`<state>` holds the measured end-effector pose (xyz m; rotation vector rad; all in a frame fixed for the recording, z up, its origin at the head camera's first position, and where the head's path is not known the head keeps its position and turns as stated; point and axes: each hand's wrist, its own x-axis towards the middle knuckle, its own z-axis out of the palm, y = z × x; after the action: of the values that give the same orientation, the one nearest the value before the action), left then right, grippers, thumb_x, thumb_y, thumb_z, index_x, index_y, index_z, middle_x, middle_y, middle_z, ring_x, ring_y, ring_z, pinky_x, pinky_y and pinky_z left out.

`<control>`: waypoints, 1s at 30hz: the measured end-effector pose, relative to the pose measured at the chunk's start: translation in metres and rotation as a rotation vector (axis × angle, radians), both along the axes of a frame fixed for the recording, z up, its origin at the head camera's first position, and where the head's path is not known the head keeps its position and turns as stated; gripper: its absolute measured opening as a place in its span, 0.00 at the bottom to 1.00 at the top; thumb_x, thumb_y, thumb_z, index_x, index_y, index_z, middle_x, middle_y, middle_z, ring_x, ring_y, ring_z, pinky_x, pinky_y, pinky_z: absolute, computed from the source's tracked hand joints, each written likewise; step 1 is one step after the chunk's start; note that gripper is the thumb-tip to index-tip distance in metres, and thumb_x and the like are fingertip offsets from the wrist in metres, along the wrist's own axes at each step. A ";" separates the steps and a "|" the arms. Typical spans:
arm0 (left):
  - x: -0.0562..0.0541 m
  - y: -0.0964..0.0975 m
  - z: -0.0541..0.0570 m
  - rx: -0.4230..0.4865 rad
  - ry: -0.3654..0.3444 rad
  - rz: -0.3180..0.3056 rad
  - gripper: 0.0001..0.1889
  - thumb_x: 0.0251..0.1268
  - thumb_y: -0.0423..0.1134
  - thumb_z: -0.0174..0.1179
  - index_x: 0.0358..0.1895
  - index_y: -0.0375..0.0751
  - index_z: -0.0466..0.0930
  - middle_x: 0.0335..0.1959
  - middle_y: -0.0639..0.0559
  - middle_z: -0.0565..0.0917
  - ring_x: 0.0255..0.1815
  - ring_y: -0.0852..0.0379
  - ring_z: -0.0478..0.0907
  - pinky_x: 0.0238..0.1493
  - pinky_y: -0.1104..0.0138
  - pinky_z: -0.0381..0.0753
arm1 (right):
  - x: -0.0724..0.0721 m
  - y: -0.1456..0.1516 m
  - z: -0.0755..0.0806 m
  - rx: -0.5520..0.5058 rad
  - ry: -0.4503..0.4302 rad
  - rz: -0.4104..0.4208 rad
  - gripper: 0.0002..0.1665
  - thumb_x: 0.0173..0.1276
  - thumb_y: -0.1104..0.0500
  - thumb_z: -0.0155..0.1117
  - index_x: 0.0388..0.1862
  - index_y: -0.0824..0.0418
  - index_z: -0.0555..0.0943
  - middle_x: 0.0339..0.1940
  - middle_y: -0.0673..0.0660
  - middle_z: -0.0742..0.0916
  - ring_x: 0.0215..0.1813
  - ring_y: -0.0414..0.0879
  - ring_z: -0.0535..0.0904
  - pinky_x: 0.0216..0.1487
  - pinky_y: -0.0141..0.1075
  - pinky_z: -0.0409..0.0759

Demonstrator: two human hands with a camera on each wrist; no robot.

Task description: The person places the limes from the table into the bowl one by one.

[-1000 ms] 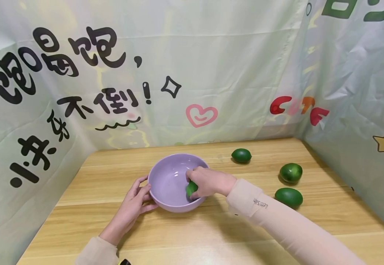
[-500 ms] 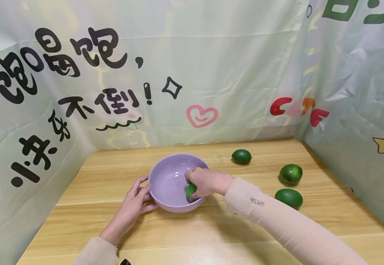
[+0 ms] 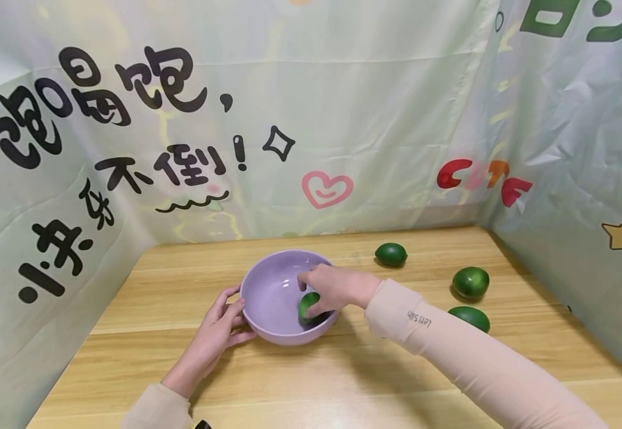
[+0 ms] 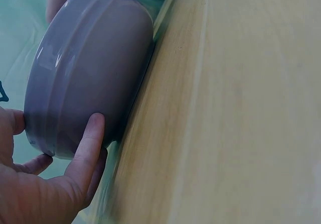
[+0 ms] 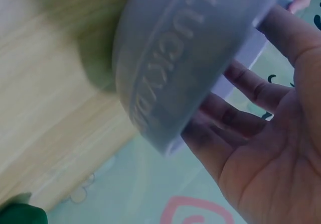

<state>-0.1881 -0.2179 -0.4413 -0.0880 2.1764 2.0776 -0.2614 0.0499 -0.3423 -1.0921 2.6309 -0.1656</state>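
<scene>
A light purple bowl stands upright on the wooden table. On its left side my left hand holds it, thumb at the rim and the other fingers against the outer wall, as the left wrist view also shows. My right hand reaches over the bowl's right rim. Inside, a green lime-like fruit lies low on the right. The right thumb still overlaps that fruit, while the index finger stands apart from it. In the right wrist view the bowl wall hides the right fingertips.
Right of the bowl lie a pointed lime, a rounder green fruit and an oval green fruit partly behind the right sleeve. Printed cloth walls border the table. A small yellow-and-black thing shows beside the left sleeve.
The right fingers have loosened and lifted slightly from the fruit in the bowl, so more of it shows. The left hand and the bowl have barely moved.
</scene>
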 end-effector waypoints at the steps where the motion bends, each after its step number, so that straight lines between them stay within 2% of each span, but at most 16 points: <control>1: 0.000 0.000 0.000 0.000 0.000 0.000 0.24 0.91 0.45 0.46 0.83 0.53 0.60 0.66 0.33 0.71 0.54 0.49 0.86 0.57 0.53 0.93 | -0.001 0.001 0.002 -0.003 -0.005 -0.004 0.30 0.69 0.47 0.80 0.61 0.62 0.81 0.54 0.59 0.88 0.48 0.45 0.79 0.57 0.39 0.84; 5: 0.000 -0.001 0.000 0.000 0.002 0.001 0.24 0.91 0.45 0.46 0.83 0.52 0.60 0.67 0.32 0.70 0.55 0.48 0.86 0.58 0.53 0.93 | -0.006 0.005 0.008 -0.014 -0.017 -0.013 0.29 0.71 0.48 0.79 0.61 0.62 0.80 0.57 0.62 0.86 0.51 0.49 0.79 0.61 0.44 0.84; 13: 0.000 -0.001 -0.001 0.003 0.003 0.002 0.24 0.91 0.45 0.47 0.82 0.52 0.60 0.67 0.32 0.71 0.55 0.48 0.86 0.57 0.54 0.93 | -0.011 0.013 0.021 -0.032 -0.028 -0.047 0.28 0.73 0.50 0.76 0.65 0.60 0.80 0.60 0.61 0.85 0.53 0.49 0.80 0.60 0.43 0.85; 17: 0.000 0.000 -0.001 0.002 0.001 0.003 0.24 0.91 0.45 0.47 0.82 0.52 0.60 0.66 0.32 0.71 0.54 0.48 0.86 0.57 0.53 0.93 | -0.015 0.018 0.024 -0.038 0.002 -0.039 0.27 0.73 0.51 0.76 0.65 0.60 0.81 0.59 0.60 0.85 0.54 0.49 0.80 0.61 0.42 0.85; 22: -0.001 0.000 -0.001 0.003 0.003 0.002 0.25 0.91 0.45 0.47 0.82 0.53 0.60 0.66 0.33 0.71 0.55 0.48 0.86 0.57 0.53 0.93 | -0.021 0.025 0.028 -0.041 0.008 -0.036 0.27 0.73 0.52 0.75 0.66 0.61 0.81 0.63 0.61 0.86 0.62 0.52 0.81 0.68 0.44 0.83; 25: -0.001 -0.001 -0.001 0.004 0.002 0.001 0.25 0.91 0.45 0.47 0.83 0.53 0.59 0.67 0.33 0.71 0.55 0.48 0.86 0.57 0.53 0.93 | -0.025 0.029 0.032 -0.056 0.010 -0.028 0.27 0.73 0.53 0.75 0.66 0.63 0.81 0.62 0.62 0.87 0.64 0.56 0.82 0.70 0.47 0.82; 30: -0.001 -0.001 0.000 -0.002 -0.001 -0.003 0.26 0.91 0.47 0.47 0.83 0.54 0.59 0.67 0.33 0.70 0.56 0.48 0.86 0.57 0.54 0.93 | -0.031 0.039 0.036 -0.062 0.043 -0.031 0.26 0.72 0.53 0.76 0.63 0.64 0.82 0.57 0.60 0.89 0.61 0.56 0.82 0.68 0.50 0.82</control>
<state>-0.1886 -0.2185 -0.4416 -0.0859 2.1764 2.0730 -0.2929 0.0887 -0.3059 -1.0860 2.6990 -0.2335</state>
